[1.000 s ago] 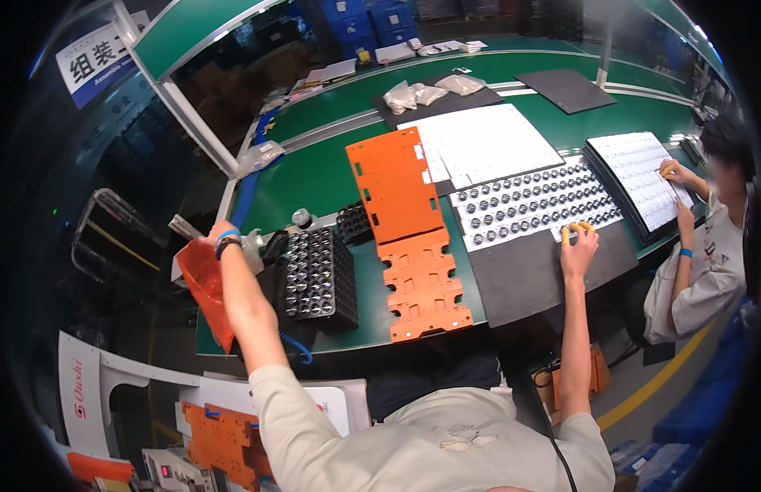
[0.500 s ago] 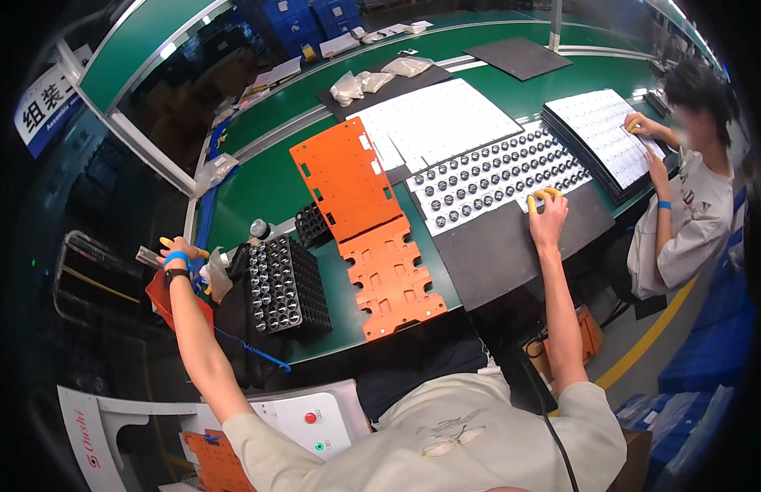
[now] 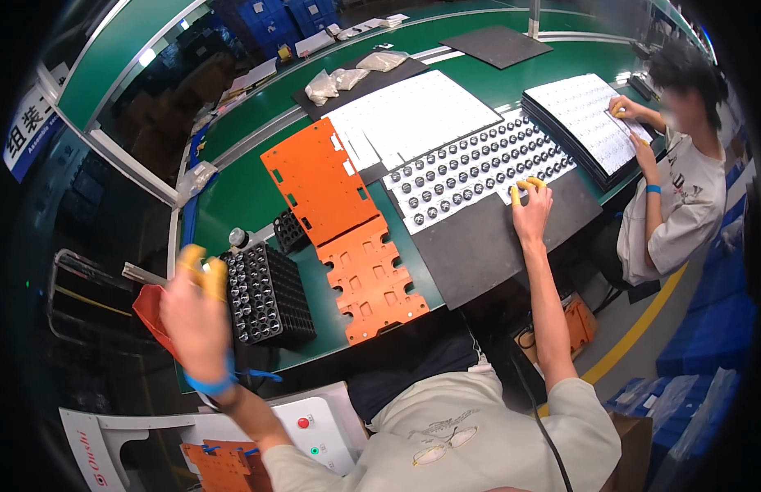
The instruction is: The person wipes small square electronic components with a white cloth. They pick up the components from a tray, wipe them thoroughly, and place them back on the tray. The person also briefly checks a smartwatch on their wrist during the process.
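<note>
L hand (image 3: 196,307) blurred over black tray (image 3: 265,293), grip unclear; R hand (image 3: 530,209) curled, fingertips on white parts tray (image 3: 479,168). Orange plates (image 3: 347,221) btwn, on green bench (image 3: 233,197).

2 orange plates (image 3: 347,225) mid-bench; co-worker (image 3: 680,189) seated right; red cloth (image 3: 150,312) left.

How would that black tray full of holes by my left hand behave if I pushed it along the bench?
The black tray looks like a rigid moulded block lying flat on the green bench, so it would probably slide rather than tip or bend. Its many cells seem loaded, so it may feel fairly heavy. The left hand is blurred beside it.
</note>
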`<state>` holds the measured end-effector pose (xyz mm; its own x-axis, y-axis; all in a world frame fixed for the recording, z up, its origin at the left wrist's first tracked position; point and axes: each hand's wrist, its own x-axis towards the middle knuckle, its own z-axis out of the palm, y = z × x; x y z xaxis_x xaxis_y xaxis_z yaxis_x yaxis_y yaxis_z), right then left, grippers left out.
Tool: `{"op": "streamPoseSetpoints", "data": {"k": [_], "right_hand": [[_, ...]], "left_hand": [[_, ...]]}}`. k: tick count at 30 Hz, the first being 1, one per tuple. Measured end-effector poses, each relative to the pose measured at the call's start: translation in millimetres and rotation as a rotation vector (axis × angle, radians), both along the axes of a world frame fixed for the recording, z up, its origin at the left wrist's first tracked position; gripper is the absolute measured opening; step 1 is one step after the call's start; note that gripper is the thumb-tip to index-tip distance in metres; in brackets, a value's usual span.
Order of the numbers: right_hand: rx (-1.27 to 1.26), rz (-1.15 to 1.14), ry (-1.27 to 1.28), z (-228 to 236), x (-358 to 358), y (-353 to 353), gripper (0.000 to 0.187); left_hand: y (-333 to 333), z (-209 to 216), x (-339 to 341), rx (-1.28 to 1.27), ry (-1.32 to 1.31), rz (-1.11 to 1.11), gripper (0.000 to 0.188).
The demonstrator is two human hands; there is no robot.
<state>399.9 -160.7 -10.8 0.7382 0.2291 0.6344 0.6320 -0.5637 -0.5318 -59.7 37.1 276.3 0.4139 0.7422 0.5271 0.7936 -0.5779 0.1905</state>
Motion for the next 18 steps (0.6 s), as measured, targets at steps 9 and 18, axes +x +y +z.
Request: {"op": "streamPoseSetpoints", "data": {"k": [9,18], "right_hand": [[0.098,0.697,-0.144,76,-58,93,0.036],[-0.196,0.805,-0.062,0,-74,305,0.043]], "left_hand": [[-77,-183,78,-0.547,-0.168,-0.584,0.019],[-79,-236,120,-0.573,-0.334,-0.407,0.038]]}}
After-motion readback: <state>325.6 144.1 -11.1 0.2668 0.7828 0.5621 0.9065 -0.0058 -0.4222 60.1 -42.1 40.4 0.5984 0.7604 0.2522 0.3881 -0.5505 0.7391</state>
